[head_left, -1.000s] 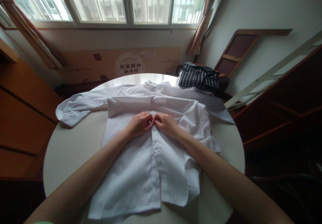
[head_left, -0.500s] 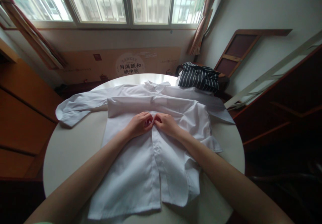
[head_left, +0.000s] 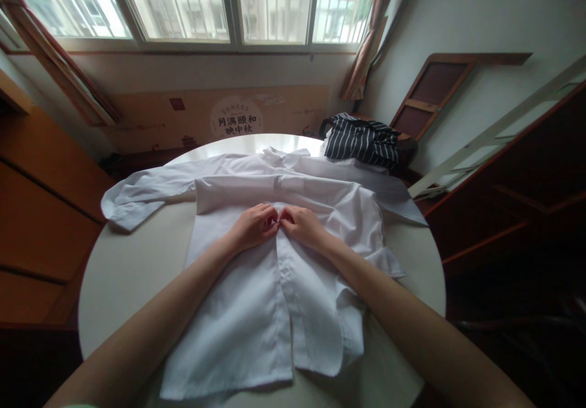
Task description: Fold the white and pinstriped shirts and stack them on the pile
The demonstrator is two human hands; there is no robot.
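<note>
Daylight from the bright window [head_left: 273, 5] leaves the lower corners dark.

Shirt [head_left: 249, 298] on table [head_left: 119, 280] — cabinet [head_left: 41, 206] left, cloth [head_left: 362, 141] back-right, window [head_left: 183, 5] behind.

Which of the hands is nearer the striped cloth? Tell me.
Right. The right hand, on the white shirt, is left of the striped cloth; the left hand is farther left.

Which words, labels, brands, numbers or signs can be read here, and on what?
"月满颐和": panel, upper line.
"映中秋": panel, lower line.
Too small or blurred: arched line above these, side lettering, any in the red square.
Shirt: none seen.
</note>
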